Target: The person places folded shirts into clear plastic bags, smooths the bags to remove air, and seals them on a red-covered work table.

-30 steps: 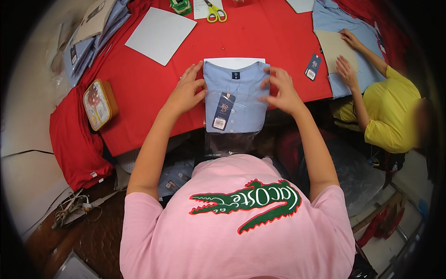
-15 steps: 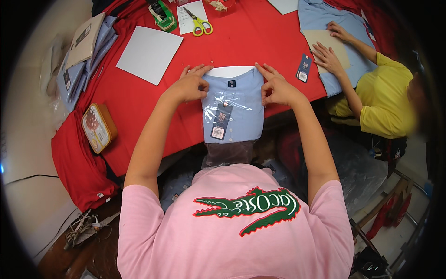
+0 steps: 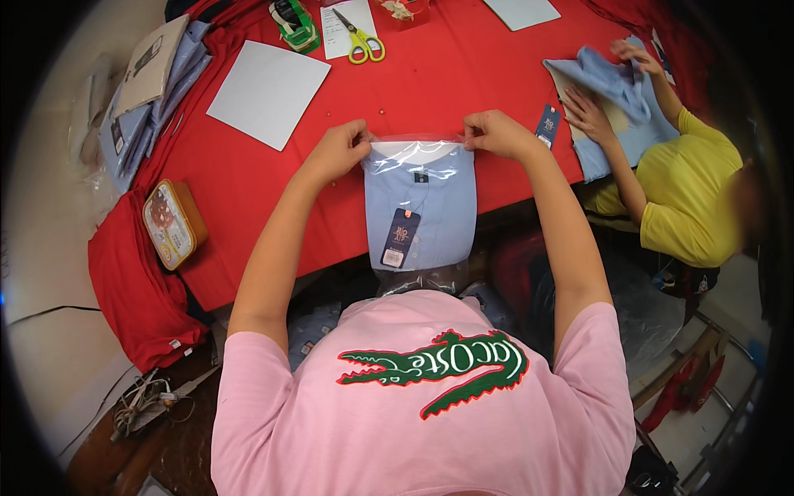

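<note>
In front of me a folded light-blue shirt (image 3: 447, 217) lies inside a clear plastic bag (image 3: 419, 141), at the near edge of the red-covered table. A dark blue hang tag (image 3: 400, 238) rests on the shirt's front, and white board shows at its neckline. My left hand (image 3: 337, 151) is closed in a pinch on the bag's far left corner. At the far right corner, my right hand (image 3: 506, 136) pinches the same bag. The film is stretched between both hands, just beyond the collar.
White boards (image 3: 269, 93) lie on the red cloth (image 3: 347, 207), with green-handled scissors (image 3: 361, 41) and a green tape dispenser (image 3: 294, 26) beyond. Bagged shirts (image 3: 157, 91) are stacked left, above a plastic tub (image 3: 174, 225). A co-worker in yellow (image 3: 686, 182) folds a blue shirt (image 3: 616, 83) at right.
My hands went from the shirt's shoulders, fingers spread, to pinching the bag's far corners. The shirt sits slightly nearer me, with film showing past its collar. The co-worker has lifted part of their shirt.
</note>
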### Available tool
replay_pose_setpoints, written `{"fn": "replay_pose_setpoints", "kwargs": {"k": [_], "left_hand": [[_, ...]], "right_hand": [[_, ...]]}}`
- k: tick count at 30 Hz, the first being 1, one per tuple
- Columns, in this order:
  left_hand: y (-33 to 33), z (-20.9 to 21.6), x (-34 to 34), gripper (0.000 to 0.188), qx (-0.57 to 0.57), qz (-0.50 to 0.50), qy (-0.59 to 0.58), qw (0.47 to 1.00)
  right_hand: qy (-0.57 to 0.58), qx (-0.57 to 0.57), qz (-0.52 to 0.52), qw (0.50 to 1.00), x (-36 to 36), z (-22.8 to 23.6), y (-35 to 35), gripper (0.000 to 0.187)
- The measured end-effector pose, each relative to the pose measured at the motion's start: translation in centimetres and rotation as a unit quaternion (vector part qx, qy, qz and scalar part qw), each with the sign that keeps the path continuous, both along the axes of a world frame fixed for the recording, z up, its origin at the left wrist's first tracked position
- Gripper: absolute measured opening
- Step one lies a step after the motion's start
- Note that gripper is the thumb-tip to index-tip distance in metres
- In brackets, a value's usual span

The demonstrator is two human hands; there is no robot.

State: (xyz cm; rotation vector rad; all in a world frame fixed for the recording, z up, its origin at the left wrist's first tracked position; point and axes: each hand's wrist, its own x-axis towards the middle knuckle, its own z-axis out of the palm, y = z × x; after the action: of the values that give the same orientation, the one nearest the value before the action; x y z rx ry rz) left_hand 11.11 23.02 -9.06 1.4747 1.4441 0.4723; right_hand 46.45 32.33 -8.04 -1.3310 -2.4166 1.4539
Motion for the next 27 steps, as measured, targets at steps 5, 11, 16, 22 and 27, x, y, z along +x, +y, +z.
{"fn": "replay_pose_setpoints", "kwargs": {"k": [5,11,16,22,27], "left_hand": [[0.4,-2.5,-1.6,0.013,0.026,0.073,-0.055,0.995],[0.4,11.8,-3.5,0.013,0.118,-0.012,-0.095,0.988],[-1.6,26.2,-3.1,0.008,0.397,-0.023,0.022,0.917],[-7.9,26.8,-1.0,0.015,0.559,-0.031,0.203,0.804],[-15.5,14.9,-0.6,0.017,0.410,-0.073,0.212,0.884]], "right_hand": [[0.051,-0.051,-0.070,0.995,0.1,0.8,-0.2,0.009],[0.051,0.281,0.044,0.957,0.1,16.0,0.0,0.013],[0.130,0.417,0.036,0.899,0.5,29.0,-0.6,0.015],[0.112,0.513,0.106,0.845,1.4,28.3,-7.0,0.015],[0.013,0.418,0.143,0.897,3.7,12.4,-15.5,0.022]]}}
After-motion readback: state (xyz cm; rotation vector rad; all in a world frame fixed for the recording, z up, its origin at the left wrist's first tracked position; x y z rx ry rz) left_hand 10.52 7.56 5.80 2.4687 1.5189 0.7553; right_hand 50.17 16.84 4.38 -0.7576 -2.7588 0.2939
